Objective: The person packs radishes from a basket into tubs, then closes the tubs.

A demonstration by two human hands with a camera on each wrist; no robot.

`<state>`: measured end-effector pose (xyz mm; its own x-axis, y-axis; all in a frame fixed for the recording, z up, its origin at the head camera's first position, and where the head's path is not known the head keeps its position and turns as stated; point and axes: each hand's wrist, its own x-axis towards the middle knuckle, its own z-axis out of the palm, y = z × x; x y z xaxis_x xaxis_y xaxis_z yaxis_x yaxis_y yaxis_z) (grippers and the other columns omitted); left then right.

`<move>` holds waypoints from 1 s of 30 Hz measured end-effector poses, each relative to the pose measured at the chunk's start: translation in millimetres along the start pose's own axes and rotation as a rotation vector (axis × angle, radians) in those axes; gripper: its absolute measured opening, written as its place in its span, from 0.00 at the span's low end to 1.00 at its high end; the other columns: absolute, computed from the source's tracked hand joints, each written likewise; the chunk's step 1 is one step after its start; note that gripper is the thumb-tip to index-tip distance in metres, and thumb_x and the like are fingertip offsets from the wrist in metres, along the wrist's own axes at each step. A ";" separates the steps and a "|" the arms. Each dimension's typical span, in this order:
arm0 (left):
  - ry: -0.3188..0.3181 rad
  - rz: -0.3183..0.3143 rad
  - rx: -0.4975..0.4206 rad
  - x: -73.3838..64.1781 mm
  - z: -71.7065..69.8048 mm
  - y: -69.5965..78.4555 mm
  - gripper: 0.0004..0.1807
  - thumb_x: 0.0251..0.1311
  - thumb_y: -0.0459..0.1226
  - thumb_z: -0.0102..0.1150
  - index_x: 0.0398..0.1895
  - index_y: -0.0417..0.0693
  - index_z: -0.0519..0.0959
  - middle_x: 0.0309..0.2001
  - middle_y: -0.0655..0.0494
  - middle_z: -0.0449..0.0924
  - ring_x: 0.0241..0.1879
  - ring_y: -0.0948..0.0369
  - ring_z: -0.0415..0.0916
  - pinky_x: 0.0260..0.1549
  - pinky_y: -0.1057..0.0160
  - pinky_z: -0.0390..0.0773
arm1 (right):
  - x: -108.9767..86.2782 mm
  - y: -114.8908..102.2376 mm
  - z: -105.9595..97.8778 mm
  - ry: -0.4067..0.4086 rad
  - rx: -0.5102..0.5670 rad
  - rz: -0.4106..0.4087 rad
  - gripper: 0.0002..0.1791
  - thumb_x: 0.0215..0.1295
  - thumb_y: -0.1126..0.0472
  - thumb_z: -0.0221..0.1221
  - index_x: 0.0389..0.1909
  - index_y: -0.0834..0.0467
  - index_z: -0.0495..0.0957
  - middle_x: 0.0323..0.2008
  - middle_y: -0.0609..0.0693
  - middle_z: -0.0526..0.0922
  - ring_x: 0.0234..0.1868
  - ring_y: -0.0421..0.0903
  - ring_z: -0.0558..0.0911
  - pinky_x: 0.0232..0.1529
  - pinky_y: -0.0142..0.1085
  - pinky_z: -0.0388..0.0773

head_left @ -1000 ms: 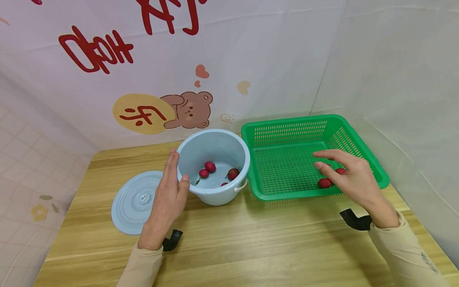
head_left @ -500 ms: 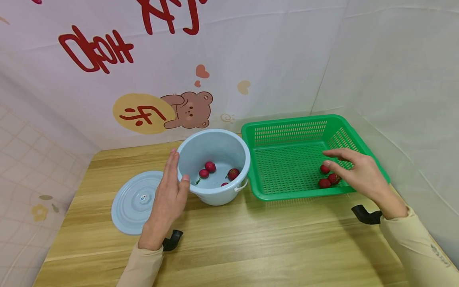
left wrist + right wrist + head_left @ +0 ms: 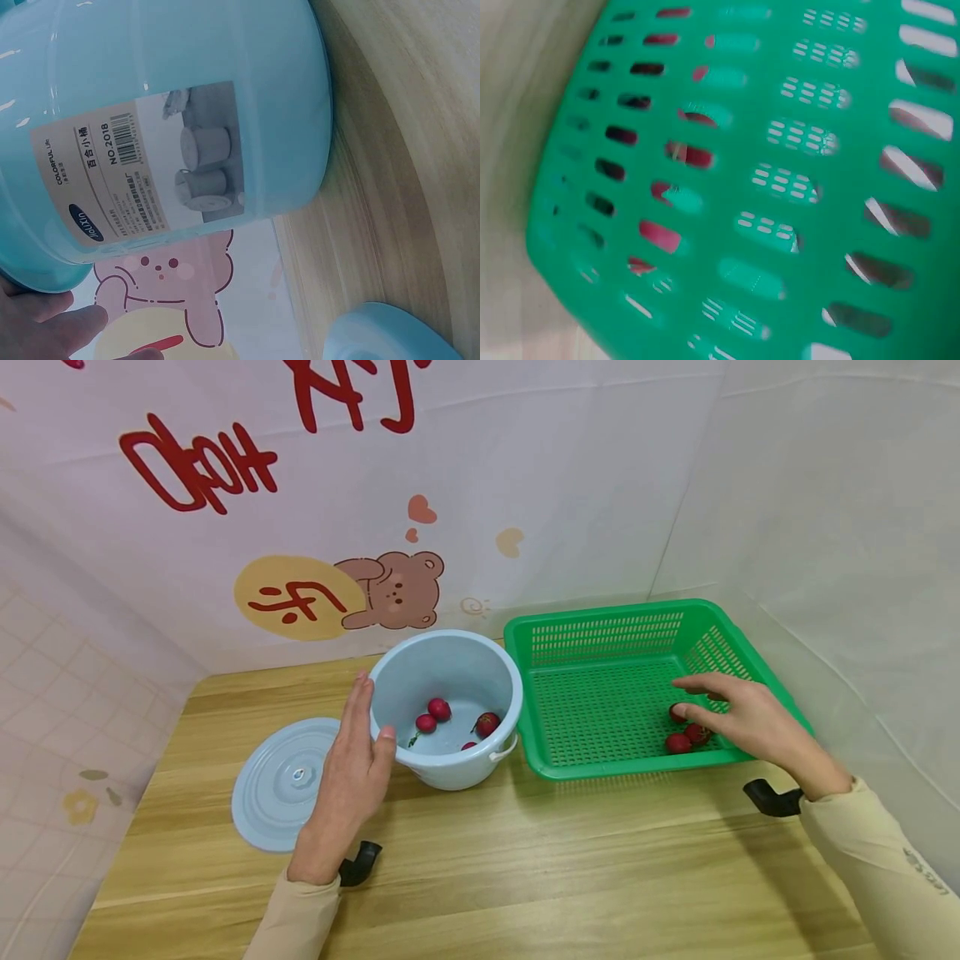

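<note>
My left hand (image 3: 352, 764) rests against the left side of a pale blue bucket (image 3: 457, 772), fingers straight and thumb at the rim. In the left wrist view, its fingers (image 3: 56, 322) lie by the bucket's rim. Inside the bucket sit several small round red radish-like vegetables (image 3: 439, 709), some with green stems. Over the right part of a green plastic basket (image 3: 600, 768), my right hand (image 3: 750, 718) hovers with thumb and fingers apart. Its thumb overlaps one red radish-like vegetable (image 3: 676, 713); others (image 3: 678, 743) lie beside it. The right wrist view shows red through the basket wall (image 3: 735, 210).
A light blue lid (image 3: 277, 785) lies on the wooden table (image 3: 525, 877), left of the bucket and partly behind my left hand. The basket stands close to the bucket's right side. A printed wall sheet (image 3: 585, 485) rises behind both.
My right hand has shifted right and slightly back over the basket, uncovering more of the red vegetables; its thumb now overlaps the upper one. The left hand and bucket stay put.
</note>
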<state>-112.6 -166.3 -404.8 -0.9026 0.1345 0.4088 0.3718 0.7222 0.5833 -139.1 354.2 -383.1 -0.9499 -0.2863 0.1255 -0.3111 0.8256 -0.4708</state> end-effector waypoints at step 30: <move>0.004 0.006 -0.006 -0.9 -0.3 -1.2 0.36 0.79 0.46 0.41 0.84 0.44 0.49 0.84 0.53 0.44 0.79 0.48 0.52 0.69 0.36 0.65 | 32.1 29.7 -4.5 -0.457 0.167 0.107 0.33 0.74 0.54 0.62 0.74 0.65 0.68 0.56 0.60 0.84 0.41 0.45 0.87 0.44 0.38 0.79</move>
<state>-112.2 -167.5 -405.7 -0.8997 0.1361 0.4147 0.3781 0.7176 0.5848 -179.0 371.7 -389.0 -0.8539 -0.4190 -0.3088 -0.1682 0.7836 -0.5980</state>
